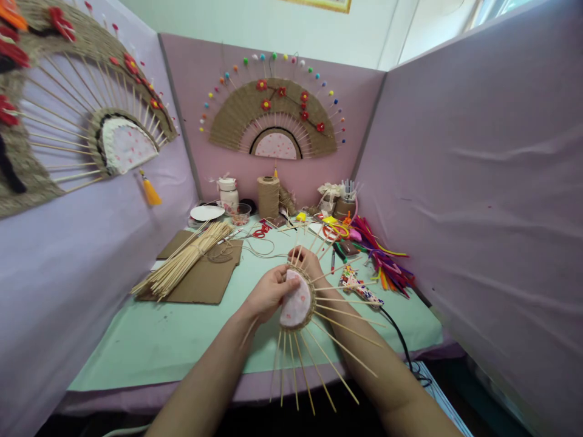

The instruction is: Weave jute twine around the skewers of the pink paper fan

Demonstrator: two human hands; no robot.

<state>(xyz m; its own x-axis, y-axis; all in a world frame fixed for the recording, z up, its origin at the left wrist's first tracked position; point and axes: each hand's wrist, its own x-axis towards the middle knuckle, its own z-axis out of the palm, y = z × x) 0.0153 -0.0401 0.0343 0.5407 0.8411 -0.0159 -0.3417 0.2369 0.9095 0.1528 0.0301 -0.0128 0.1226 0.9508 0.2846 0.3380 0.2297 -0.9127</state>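
I hold a half-made fan upright over the green table. It has a pale pink, flower-printed half-disc centre, a rim of jute twine, and thin bamboo sticks fanning out to the right and down. My left hand grips the flat left edge of the disc, fingers closed. My right hand is behind the top of the fan, fingers curled among the upper sticks and the twine rim; its fingertips are partly hidden.
A bundle of bamboo sticks lies on brown cardboard at left. A glue gun, coloured pipe cleaners, a twine spool, red scissors, jars and a white plate crowd the back. Finished fans hang on lilac partitions.
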